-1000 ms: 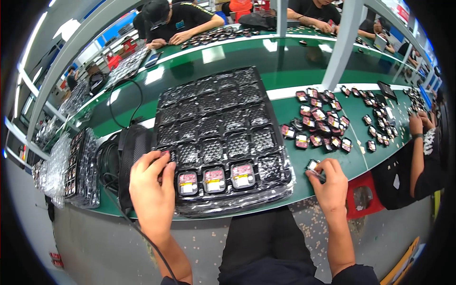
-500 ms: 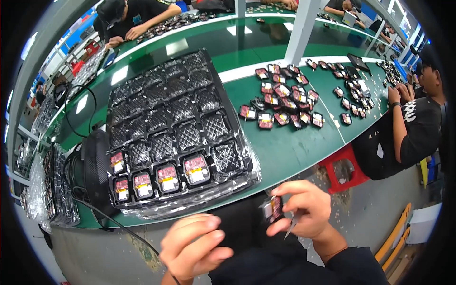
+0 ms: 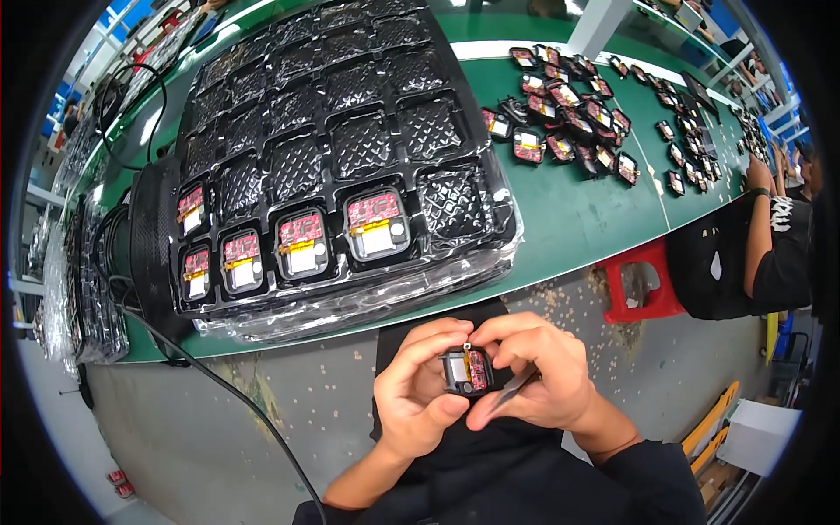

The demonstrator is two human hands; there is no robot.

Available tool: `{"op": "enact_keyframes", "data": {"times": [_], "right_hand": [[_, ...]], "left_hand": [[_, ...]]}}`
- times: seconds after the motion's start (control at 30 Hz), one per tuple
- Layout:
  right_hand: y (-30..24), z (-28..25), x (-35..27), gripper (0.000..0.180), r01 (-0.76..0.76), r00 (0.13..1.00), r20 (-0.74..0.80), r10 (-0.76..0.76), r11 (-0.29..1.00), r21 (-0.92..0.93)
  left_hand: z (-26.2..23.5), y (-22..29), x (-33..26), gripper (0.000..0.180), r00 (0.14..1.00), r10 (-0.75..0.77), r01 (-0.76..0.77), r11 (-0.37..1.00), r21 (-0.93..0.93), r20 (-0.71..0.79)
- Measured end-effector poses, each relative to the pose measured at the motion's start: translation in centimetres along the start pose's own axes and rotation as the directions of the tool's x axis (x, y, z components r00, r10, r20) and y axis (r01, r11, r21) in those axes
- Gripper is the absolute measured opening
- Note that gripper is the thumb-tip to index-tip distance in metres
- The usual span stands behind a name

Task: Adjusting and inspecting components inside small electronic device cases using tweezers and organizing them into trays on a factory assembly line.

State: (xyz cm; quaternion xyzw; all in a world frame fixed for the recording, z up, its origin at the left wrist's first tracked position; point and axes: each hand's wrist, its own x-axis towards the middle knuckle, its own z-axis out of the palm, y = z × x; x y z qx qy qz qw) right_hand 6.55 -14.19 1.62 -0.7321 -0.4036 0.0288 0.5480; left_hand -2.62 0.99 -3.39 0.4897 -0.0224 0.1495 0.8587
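Observation:
Close in front of my body, my left hand closes thumb and fingers round the left side of a small black rounded-square electronic housing. A red circuit board, a silver block and a yellow strip show inside it. My right hand has its index finger and thumb at the housing's right side. Pointed metal tweezers are tucked in that same hand, slanting below the housing. Beyond my hands, a black plastic tray has several similar housings in its nearest pockets.
The tray tops a stack on the green table. Loose housings lie in a heap to its right. A black cable hangs over the front edge at left. A red stool and a seated co-worker are at right.
My left hand has moved right and taken hold of the housing, which my right hand alone held before. The housing has shifted slightly left and turned. The view has tilted down closer to the tray.

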Motion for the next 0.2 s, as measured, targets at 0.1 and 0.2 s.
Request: {"op": "enact_keyframes", "data": {"times": [0.1,0.2], "right_hand": [[0.2,-0.3,-0.6,0.060,-0.101,0.993,0.062,0.097,0.993,0.058],[2.0,-0.2,-1.9,0.053,0.053,0.997,0.070,-0.039,0.977,-0.209]], "left_hand": [[0.5,0.1,-0.6,0.072,0.965,-0.144,0.153,0.988,0.024,-0.219],[0.2,0.1,-1.0,0.075,0.952,-0.159,0.165,0.986,0.003,-0.261]]}}
